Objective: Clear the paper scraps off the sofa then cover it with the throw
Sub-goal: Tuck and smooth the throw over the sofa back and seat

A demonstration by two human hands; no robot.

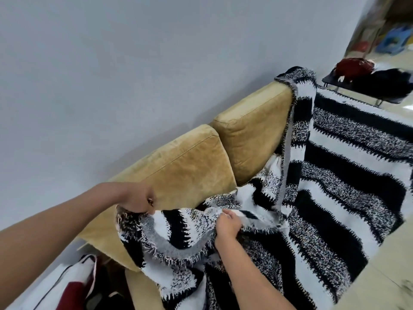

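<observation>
Left hand (pixel 136 201), right hand (pixel 228 224) gripping throw (pixel 335 175), stripes crossing sofa (pixel 190 171)

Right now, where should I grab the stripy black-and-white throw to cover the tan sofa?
Grab the grey fringed edge of the black-and-white striped throw from above, hands apart, like the left hand and right hand. It sags bunched below the tan back cushions, so lifting should spread it.
</observation>
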